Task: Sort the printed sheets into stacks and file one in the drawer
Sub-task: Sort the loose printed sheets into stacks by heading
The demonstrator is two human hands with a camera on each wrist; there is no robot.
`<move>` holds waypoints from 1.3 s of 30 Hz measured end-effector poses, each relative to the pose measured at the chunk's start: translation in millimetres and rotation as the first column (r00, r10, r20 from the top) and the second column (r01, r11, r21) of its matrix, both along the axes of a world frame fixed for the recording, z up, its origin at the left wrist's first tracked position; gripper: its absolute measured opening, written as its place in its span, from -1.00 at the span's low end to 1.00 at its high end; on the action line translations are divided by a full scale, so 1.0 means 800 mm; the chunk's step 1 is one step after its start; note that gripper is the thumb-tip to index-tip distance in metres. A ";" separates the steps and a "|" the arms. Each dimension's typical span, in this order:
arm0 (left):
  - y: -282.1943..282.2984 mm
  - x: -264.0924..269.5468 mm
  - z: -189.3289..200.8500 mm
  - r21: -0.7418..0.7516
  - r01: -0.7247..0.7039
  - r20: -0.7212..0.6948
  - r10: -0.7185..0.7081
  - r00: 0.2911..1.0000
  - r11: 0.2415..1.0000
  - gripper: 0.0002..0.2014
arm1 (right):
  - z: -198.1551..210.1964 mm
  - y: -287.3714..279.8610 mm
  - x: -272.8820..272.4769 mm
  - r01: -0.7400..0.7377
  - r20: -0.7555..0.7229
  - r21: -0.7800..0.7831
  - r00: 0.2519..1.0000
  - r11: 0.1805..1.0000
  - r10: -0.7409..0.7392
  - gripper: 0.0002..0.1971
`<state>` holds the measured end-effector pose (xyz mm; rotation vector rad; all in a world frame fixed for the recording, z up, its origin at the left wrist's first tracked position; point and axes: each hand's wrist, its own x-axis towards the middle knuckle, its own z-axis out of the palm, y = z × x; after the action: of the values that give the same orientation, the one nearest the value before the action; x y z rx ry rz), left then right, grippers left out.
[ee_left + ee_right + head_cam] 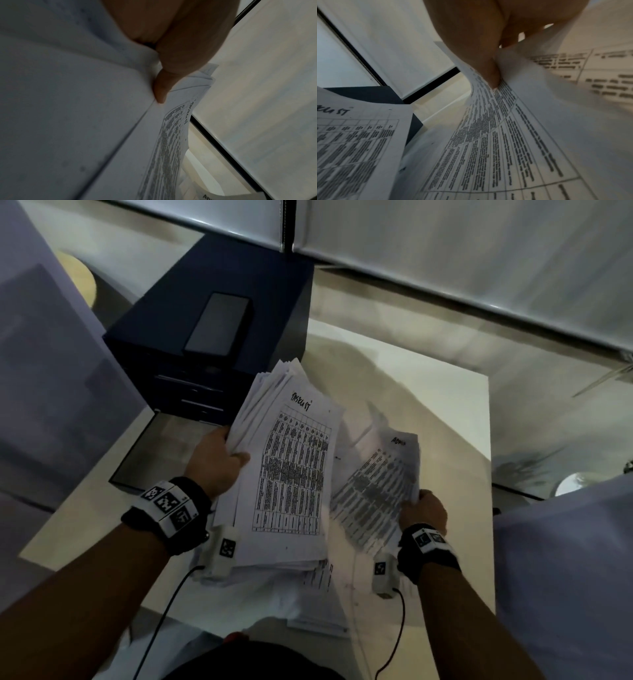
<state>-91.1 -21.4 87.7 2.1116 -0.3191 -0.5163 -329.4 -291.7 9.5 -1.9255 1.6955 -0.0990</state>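
Observation:
My left hand (219, 460) grips a thick stack of printed sheets (291, 467) by its left edge, thumb on top; the top sheet shows a table and a handwritten heading. In the left wrist view the thumb (161, 93) presses on that stack (171, 135). My right hand (423, 508) pinches a single printed sheet (376, 484) at its lower right corner, lifted and blurred, to the right of the stack. The right wrist view shows my fingers (488, 67) pinching this sheet (505, 135). The dark blue drawer cabinet (212, 337) stands at the left, its bottom drawer (161, 450) pulled out.
More printed sheets (318, 594) lie on the white table (428, 392) under the held stack. A dark flat phone-like object (217, 323) lies on the cabinet top. Grey partition panels stand at the left; window blinds run along the back. Cables trail from both wrist cameras.

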 end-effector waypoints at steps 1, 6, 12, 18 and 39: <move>0.000 -0.001 0.000 -0.005 0.001 -0.004 -0.001 1.000 1.000 -0.58 | 0.004 -0.002 -0.001 -0.004 0.009 -0.009 1.000 1.000 0.004 -0.81; -0.005 -0.006 -0.004 -0.032 -0.011 -0.051 0.009 0.999 0.999 -0.59 | 0.042 -0.008 -0.004 -0.007 0.146 0.008 0.989 1.000 0.005 -0.57; -0.016 -0.018 -0.035 -0.091 -0.053 -0.222 0.032 0.974 0.994 -0.65 | 0.148 -0.013 0.009 -0.050 0.333 -0.196 0.936 0.979 0.114 -0.40; -0.039 -0.045 -0.080 -0.076 -0.059 -0.338 0.030 0.941 0.995 -0.46 | 0.267 -0.008 0.030 -0.175 0.467 -0.408 0.803 0.896 0.369 -0.53; -0.042 -0.064 -0.143 0.100 -0.037 -0.375 0.072 0.924 0.994 -0.56 | 0.016 0.002 0.080 -0.203 0.206 0.170 0.964 0.964 0.166 -0.51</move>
<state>-142.4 -55.2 -26.6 2.0452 -0.0141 -0.9025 -265.3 -290.2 22.2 -1.8572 1.3433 -0.0461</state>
